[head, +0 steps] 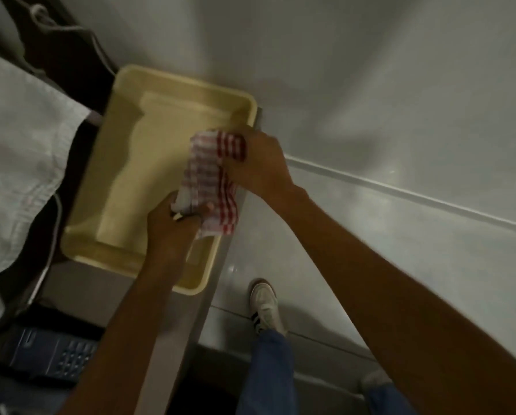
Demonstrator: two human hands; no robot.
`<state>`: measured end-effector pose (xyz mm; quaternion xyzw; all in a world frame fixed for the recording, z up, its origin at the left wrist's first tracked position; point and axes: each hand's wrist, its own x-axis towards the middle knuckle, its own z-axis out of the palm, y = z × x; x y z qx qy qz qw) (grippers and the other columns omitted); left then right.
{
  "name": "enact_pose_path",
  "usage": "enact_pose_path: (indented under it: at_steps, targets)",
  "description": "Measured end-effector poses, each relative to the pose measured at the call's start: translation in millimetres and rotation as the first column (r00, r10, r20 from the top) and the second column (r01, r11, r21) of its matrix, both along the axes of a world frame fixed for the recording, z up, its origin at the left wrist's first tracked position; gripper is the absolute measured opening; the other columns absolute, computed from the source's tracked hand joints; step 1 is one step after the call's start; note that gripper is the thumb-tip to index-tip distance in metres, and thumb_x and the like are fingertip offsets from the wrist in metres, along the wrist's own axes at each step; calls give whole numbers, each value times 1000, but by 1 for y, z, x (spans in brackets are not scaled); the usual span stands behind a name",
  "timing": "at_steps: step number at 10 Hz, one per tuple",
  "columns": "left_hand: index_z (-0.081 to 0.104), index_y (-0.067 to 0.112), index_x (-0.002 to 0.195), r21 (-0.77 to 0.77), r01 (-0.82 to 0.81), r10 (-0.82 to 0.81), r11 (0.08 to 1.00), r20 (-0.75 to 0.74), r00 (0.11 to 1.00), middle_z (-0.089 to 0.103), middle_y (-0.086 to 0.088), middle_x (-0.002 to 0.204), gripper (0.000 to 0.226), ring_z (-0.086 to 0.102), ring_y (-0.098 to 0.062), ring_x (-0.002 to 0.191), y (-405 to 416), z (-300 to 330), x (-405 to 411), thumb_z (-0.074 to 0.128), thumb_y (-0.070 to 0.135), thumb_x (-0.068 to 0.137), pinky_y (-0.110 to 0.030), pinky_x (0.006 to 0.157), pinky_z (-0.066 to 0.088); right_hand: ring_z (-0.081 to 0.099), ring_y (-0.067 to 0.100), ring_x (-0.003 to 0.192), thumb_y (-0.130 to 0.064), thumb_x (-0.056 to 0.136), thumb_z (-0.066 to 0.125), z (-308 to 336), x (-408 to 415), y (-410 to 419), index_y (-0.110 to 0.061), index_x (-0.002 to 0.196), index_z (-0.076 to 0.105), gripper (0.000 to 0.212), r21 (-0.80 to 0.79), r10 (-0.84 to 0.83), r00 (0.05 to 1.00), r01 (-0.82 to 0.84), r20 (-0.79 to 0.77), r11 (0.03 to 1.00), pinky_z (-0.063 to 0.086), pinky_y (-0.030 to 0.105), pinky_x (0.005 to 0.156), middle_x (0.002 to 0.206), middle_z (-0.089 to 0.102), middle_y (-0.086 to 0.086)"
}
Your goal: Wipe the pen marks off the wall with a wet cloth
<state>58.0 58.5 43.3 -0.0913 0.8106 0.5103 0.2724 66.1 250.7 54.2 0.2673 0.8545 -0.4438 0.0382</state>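
The person's 2 bare forearms reach down and forward from the bottom of the view, the right one long across the lower right. The left hand (173, 226) grips the lower end of a red-and-white checked cloth (212, 181), its fingers closed around the bunched fabric; a small dark and white thing shows at the knuckles, too blurred to tell what it is. The right hand (259, 163) clamps the upper end of the same cloth, fingers curled tight on it. The cloth hangs stretched between the 2 hands over the right side of a pale yellow basin (125, 181), which sits on a grey table (80, 289) close against the wall (370, 70). The wall is pale and glossy; no pen marks can be made out on it in this blur. To the left lies a white fabric (20, 163), and a dark blue device with keys (53, 357) sits at the lower left. Below, on the tiled floor (325, 280), stands a white sneaker (265, 307) under a blue jeans leg (268, 372).
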Motion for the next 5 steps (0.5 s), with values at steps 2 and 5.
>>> enact_pose_path:
  at_steps: [2, 5]
  targets:
    - [67, 14, 140, -388, 145, -187, 910, -74, 979, 73, -6, 130, 64, 70, -31, 120, 6, -78, -56, 90, 14, 81, -32, 94, 57, 51, 39, 138, -11, 96, 57, -49, -74, -28, -14, 125, 65, 30, 538, 209, 914, -377, 348, 754, 29, 49, 123, 126, 73, 10]
    - [24, 10, 172, -586, 361, -643, 725, -388, 660, 18, -19, 180, 82, 11, -41, 168, 60, 139, 27, 57, 48, 108, -56, 136, 16, 17, 34, 168, -40, 109, 48, 147, 78, 30, -14, 162, 41, 59, 546, 23, 992, -89, 125, 833, 11, 59, 136, 177, 31, 13]
